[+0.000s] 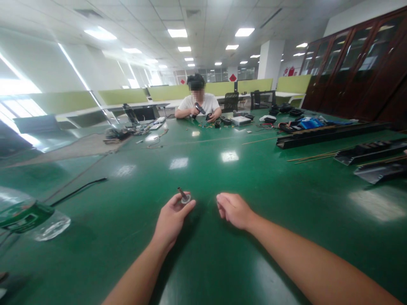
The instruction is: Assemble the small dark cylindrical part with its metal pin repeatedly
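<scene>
Between the thumb and fingers of my left hand (171,218) is a small metal shaft with a round flange (185,198). Its dark, narrow end points up and slightly left, and the pale disc rests near my thumb tip. My right hand (234,210) is a short way to the right, apart from the metal part. Its fingers are curled in and pressed together; whatever may be inside them is hidden. Both hands are just above or on the green tabletop (206,254); I cannot tell which.
A clear plastic bottle with a green label (27,216) lies at the left, near a black cable (79,191). Black channel rails (318,136) and thin rods extend along the right. Across the table, a person (199,101) holds a dark tool among small parts. Electronics (117,133) lie back left.
</scene>
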The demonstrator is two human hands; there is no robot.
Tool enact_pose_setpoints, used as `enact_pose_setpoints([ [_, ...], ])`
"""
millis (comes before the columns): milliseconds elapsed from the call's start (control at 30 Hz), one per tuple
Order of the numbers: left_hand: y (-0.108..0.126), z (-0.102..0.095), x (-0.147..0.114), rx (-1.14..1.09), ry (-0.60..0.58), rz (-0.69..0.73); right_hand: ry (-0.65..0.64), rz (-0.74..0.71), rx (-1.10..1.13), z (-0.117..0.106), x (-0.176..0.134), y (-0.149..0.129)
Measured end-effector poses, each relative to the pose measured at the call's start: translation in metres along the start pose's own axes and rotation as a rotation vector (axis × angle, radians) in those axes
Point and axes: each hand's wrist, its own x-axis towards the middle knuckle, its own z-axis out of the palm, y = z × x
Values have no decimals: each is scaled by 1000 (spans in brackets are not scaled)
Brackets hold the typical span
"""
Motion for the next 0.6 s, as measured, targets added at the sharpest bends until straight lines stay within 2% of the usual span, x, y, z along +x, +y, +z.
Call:
enact_pose_setpoints([
  [167, 1, 4, -2, 87, -14, 84, 35, -13, -118, 0, -2, -6],
  [400, 2, 7, -4, 145, -52, 88, 56, -99, -425, 3, -6, -16],
  [500, 7, 5, -5, 183, -15, 110, 78, -101, -406, 2, -8, -17],
  [600, 20, -15, -16, 297, 55, 124, 53, -134, -307, -6, -11, -17],
])
